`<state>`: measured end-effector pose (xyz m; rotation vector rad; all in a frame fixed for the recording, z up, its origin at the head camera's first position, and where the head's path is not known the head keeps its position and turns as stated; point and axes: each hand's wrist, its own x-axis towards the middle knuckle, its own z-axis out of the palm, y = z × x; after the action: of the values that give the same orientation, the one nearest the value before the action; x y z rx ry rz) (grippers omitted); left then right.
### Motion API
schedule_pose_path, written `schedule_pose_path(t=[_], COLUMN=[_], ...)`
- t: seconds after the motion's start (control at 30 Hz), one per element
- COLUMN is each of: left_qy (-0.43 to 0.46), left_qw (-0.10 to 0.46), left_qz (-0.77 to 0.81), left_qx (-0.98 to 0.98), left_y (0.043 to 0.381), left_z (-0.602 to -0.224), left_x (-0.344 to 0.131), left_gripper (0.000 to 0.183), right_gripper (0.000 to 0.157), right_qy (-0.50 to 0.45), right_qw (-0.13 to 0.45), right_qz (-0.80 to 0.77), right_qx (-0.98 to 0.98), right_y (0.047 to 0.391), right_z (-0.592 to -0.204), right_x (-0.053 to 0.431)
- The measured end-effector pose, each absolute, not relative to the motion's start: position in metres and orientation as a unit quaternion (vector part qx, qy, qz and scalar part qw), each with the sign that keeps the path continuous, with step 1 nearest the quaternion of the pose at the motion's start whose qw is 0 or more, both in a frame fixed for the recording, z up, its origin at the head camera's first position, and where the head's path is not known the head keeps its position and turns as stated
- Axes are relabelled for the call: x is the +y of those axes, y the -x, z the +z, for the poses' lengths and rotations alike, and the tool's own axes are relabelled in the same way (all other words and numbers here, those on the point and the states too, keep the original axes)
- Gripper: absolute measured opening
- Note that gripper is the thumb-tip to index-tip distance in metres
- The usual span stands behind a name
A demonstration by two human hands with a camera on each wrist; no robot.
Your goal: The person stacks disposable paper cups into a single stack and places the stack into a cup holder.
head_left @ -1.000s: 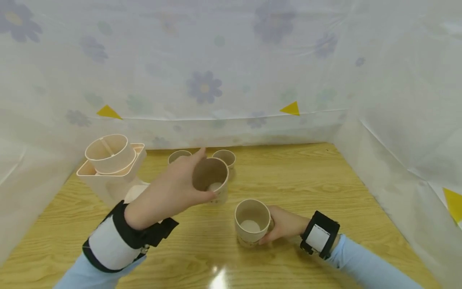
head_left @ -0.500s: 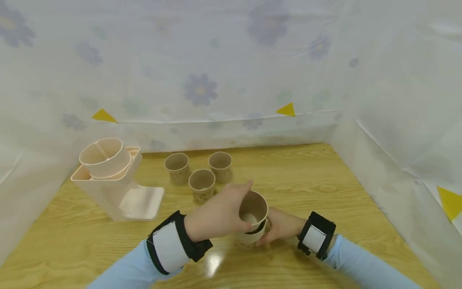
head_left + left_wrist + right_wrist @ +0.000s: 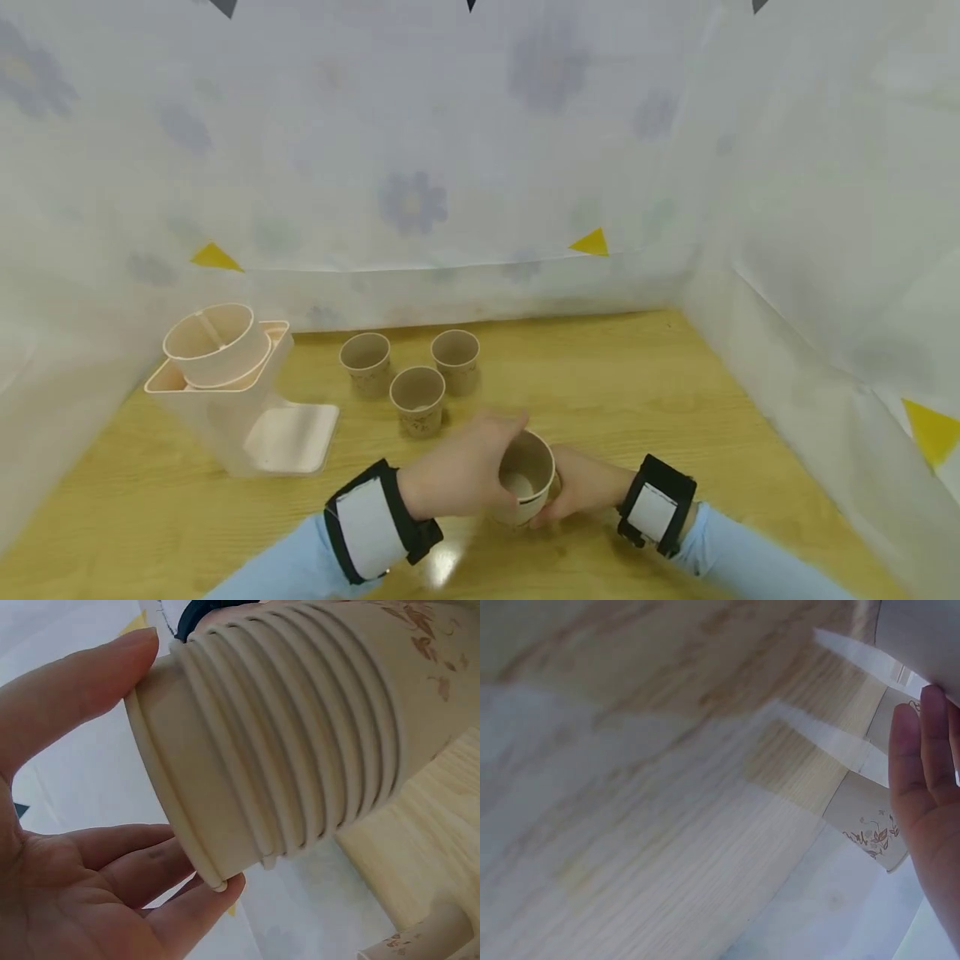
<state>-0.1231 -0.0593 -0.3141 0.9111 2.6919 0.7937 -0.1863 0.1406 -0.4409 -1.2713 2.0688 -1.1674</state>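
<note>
My left hand (image 3: 461,471) grips a beige paper cup (image 3: 187,769) by its rim, thumb on one side and fingers on the other. That cup sits inside a stack of nested paper cups (image 3: 300,727), its rim standing a little proud of several tightly spaced rims. From the right, my right hand (image 3: 592,483) holds the stack low on its side. In the right wrist view its fingertips (image 3: 934,701) rest against a cup wall. Three more paper cups stand upright behind: one at left (image 3: 365,354), one at right (image 3: 455,354), one in front (image 3: 417,400).
A cream plastic stand (image 3: 300,437) with a round cylinder (image 3: 217,346) set in its top is on the left of the wooden table (image 3: 585,367). Flowered white sheeting (image 3: 480,150) walls the back and sides. Yellow triangles (image 3: 591,242) mark the sheeting.
My left hand has carried its cup right and down from beside the rear cups into the stack. The right hand has stayed on the stack. The head view has tilted up slightly.
</note>
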Motion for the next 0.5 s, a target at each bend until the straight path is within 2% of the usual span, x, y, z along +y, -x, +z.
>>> schedule_pose_path(t=[0.13, 0.33, 0.4, 0.5], left_qy=[-0.292, -0.268, -0.236, -0.151], left_qw=[0.118, 0.145, 0.117, 0.046], left_qz=[0.267, 0.305, 0.308, 0.273], left_qx=[0.911, 0.902, 0.914, 0.949], left_y=[0.119, 0.125, 0.133, 0.151], left_z=[-0.319, -0.322, -0.325, -0.334], left_x=[-0.059, -0.069, -0.078, -0.096], left_gripper=[0.081, 0.084, 0.082, 0.080], right_gripper=[0.063, 0.062, 0.063, 0.065], right_qy=[0.463, 0.464, 0.464, 0.463], right_qw=[0.229, 0.213, 0.211, 0.212], right_qz=[-0.432, -0.431, -0.435, -0.441], right_qx=[0.740, 0.744, 0.742, 0.739], right_y=[0.183, 0.185, 0.185, 0.183], right_z=[-0.444, -0.442, -0.443, -0.445], right_x=[0.140, 0.142, 0.142, 0.141])
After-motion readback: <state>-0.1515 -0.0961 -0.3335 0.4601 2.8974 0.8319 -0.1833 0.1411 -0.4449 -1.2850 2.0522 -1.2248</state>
